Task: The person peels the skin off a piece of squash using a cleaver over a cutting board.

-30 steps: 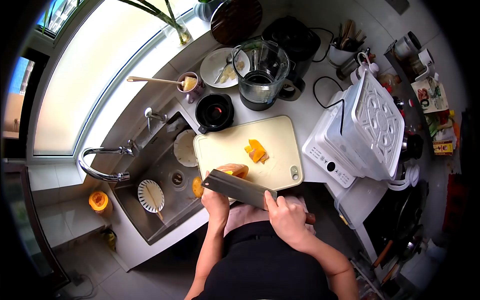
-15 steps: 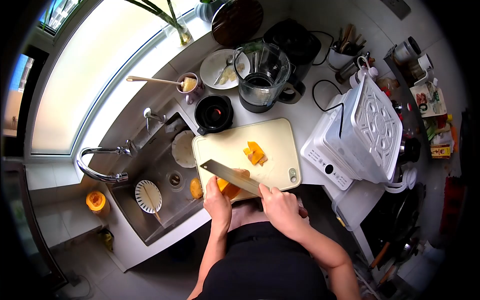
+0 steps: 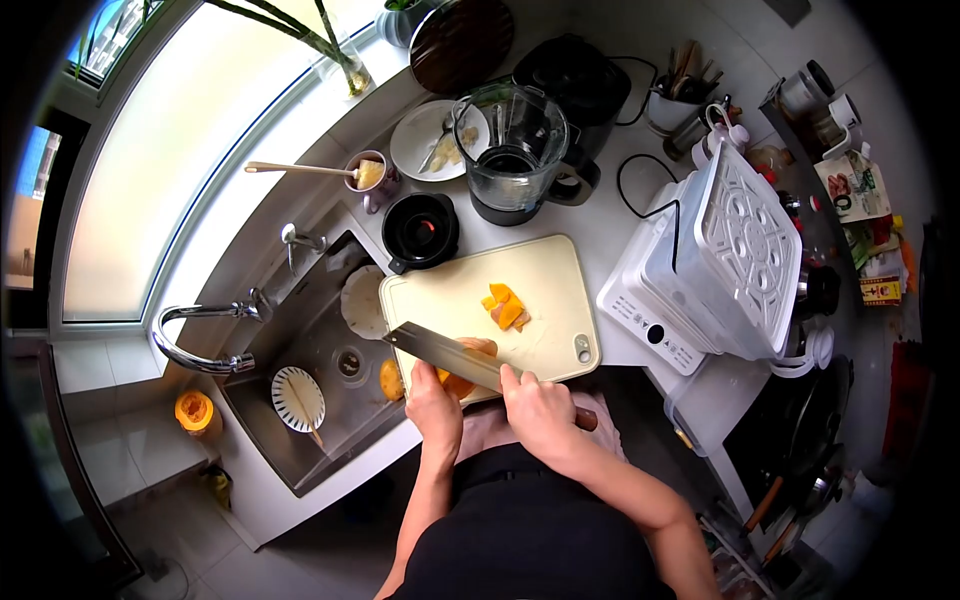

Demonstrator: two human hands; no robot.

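You seem mid-cut, your left hand (image 3: 434,405) pinching the pumpkin piece (image 3: 457,387) at the near edge of the cutting board (image 3: 450,300), right hand (image 3: 541,412) wrapped round the cleaver (image 3: 440,352), and the next stroke likely calls for steadiness.

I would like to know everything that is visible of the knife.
The knife has a broad, grey, metal-looking blade and a brown handle whose end shows past the right hand gripping it. The blade slants over the cutting board and partly hides the orange piece; whether it touches that is unclear.
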